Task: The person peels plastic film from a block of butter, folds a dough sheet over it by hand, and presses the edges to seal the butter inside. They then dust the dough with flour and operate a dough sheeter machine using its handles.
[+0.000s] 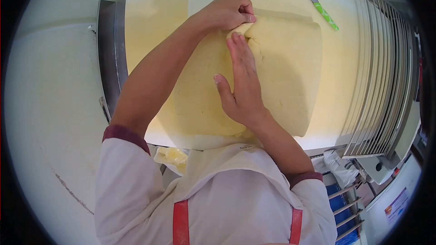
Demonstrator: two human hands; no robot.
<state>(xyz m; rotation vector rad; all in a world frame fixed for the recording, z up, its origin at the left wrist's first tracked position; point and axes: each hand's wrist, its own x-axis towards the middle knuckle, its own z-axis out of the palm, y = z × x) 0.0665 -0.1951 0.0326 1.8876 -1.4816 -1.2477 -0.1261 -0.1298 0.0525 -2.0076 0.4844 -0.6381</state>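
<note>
Head view: one dough (pixel 286 63), long axis roughly crosswise; left hand (pixel 226 12) pinches one flap (pixel 242 29), right hand (pixel 246 88), open, touches it

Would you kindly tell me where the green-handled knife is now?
In the head view, the green-handled knife lies at the upper right, just beyond the dough's far right corner and left of the wire rack.

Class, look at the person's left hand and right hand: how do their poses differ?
The left hand is curled, pinching the dough; the right hand is opened out, nearly straight. The left hand is farther forward than the right hand. Both are bare and touch the dough.
</note>
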